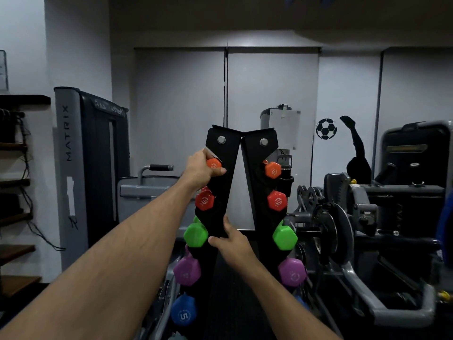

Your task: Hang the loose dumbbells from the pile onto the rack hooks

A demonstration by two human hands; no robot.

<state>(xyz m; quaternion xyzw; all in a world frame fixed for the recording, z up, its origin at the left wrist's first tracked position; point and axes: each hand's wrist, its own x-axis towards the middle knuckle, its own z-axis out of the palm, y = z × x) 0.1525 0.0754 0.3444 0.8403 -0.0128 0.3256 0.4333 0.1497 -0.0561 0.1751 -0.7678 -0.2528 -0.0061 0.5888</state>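
While the orange dumbbell (214, 163) sits at the top slot of the rack's left upright (219, 182), the left hand (201, 166) grips it. Lower down, the right hand (230, 239) holds that upright's inner edge, beside the green dumbbell (195, 234). Red, purple and blue pairs hang on both uprights.

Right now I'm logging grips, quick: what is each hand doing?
Left hand: grips the orange dumbbell at the top hook.
Right hand: holds the rack's left upright.
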